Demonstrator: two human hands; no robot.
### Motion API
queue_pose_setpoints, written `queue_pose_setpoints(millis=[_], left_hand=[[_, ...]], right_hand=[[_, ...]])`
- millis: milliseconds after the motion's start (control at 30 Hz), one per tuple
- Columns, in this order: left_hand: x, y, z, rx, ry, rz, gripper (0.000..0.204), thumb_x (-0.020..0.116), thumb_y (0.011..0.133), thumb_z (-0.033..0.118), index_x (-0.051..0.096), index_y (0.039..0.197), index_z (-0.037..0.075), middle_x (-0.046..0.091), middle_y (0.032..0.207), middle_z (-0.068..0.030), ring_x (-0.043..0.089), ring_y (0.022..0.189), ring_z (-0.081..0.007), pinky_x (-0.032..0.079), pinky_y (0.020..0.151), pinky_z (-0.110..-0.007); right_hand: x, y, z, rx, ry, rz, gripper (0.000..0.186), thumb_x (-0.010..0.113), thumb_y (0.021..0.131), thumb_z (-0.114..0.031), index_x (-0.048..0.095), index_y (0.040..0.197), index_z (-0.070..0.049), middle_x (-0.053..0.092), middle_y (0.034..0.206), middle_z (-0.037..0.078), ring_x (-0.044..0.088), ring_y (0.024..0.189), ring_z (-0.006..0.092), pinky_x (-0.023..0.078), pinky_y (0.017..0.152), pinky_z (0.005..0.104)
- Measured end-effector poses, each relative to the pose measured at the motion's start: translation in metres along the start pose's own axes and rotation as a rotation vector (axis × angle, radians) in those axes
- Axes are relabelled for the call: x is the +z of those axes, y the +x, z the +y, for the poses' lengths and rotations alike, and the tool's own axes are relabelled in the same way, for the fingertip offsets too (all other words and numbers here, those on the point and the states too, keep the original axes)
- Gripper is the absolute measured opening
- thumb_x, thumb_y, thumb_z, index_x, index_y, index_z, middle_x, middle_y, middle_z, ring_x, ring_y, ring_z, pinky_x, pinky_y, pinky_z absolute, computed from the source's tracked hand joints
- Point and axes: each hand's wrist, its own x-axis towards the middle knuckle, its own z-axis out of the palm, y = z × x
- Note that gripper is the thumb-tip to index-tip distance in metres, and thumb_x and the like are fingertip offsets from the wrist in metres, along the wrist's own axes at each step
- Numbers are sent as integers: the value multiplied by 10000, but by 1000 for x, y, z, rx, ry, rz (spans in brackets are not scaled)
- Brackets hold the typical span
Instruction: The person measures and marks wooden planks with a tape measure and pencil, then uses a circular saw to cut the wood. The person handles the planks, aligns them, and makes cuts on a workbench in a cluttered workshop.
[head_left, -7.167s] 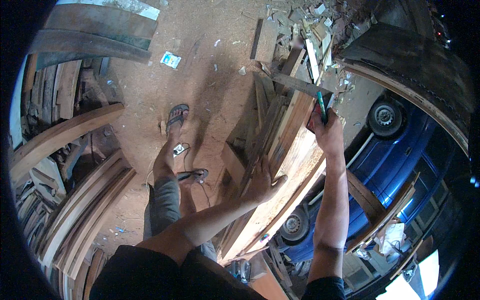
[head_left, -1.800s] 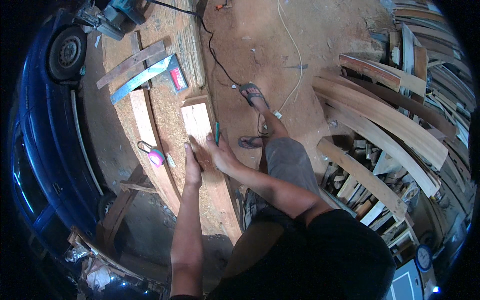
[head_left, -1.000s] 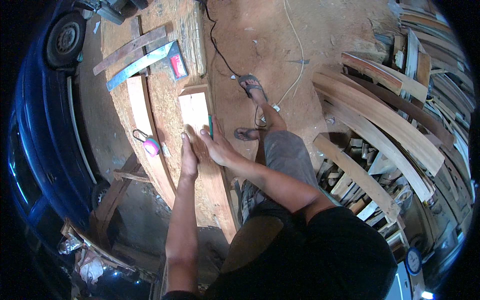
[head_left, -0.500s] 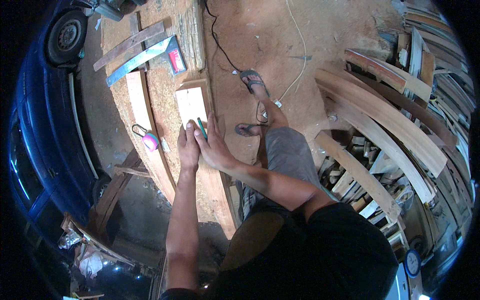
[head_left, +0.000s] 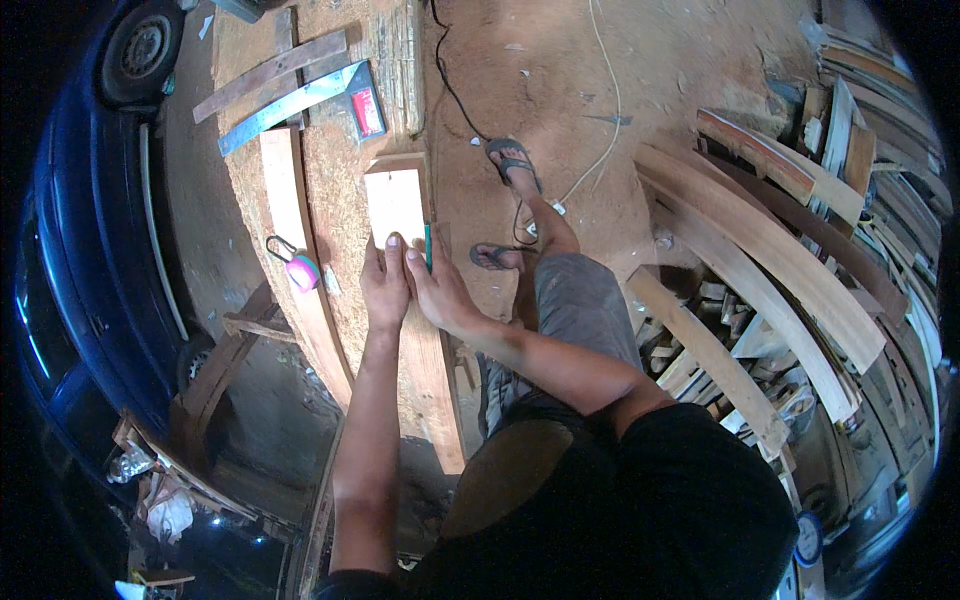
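Observation:
A thick, pale wooden beam (head_left: pixel 395 205) lies lengthwise on the workbench, its far end brightly lit. My left hand (head_left: pixel 384 290) grips the beam's left side, thumb on the top face. Next to it, my right hand (head_left: pixel 443 295) bends over the right edge with its thumb close to the left one. A green pencil (head_left: pixel 428 246) sticks up from between the right hand's thumb and fingers, along that edge. The undersides of both grips are hidden. To the left, a pink tape measure (head_left: pixel 302 272) with a black carabiner rests on a narrower plank (head_left: pixel 288 185).
A metal square (head_left: pixel 295 108) with a dark and red handle lies farther up the chipboard bench top (head_left: pixel 345 190), near crossed wood strips (head_left: pixel 270 72). A blue car (head_left: pixel 100 220) stands left. Boards (head_left: pixel 760 245) are piled right. A black cable (head_left: pixel 455 95) crosses the floor.
The pencil, earlier slanting over the beam's top face, now stands straight along its right edge. My right hand has shifted slightly right and down, and the view has moved a little.

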Motion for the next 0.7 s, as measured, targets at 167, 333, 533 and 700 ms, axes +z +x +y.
queue_pose_setpoints(millis=[167, 333, 533, 700], left_hand=[[4, -3, 4, 32, 57, 53, 489, 537, 1078, 340, 536, 1390, -37, 676, 869, -94, 610, 752, -125, 515, 687, -301], [-5, 3, -2, -62, -7, 8, 554, 496, 1088, 390, 521, 1407, -63, 679, 1139, -169, 635, 1033, -203, 513, 908, -338], [-12, 3, -5, -159, -87, -47, 662, 428, 1093, 477, 491, 1448, -78, 581, 1396, -220, 539, 1299, -268, 416, 1102, -372], [-14, 4, -15, -192, -147, -78, 680, 398, 1094, 507, 500, 1443, -68, 589, 1373, -214, 546, 1276, -261, 423, 1092, -371]], right_hand=[[-4, -6, -19, 52, -77, -6, 791, 396, 1085, -446, 116, 1578, 106, 237, 1618, 334, 269, 1518, 407, 247, 1231, 410], [-4, -2, -7, 42, -126, -14, 819, 376, 1078, -488, 117, 1572, 112, 210, 1614, 359, 234, 1519, 447, 210, 1243, 434], [1, 2, 1, 6, -95, 8, 804, 387, 1075, -478, 155, 1562, 118, 256, 1594, 365, 251, 1506, 463, 210, 1242, 444], [-4, 0, -15, -17, -71, 6, 786, 397, 1074, -474, 169, 1568, 94, 292, 1581, 356, 280, 1490, 474, 235, 1231, 455]])
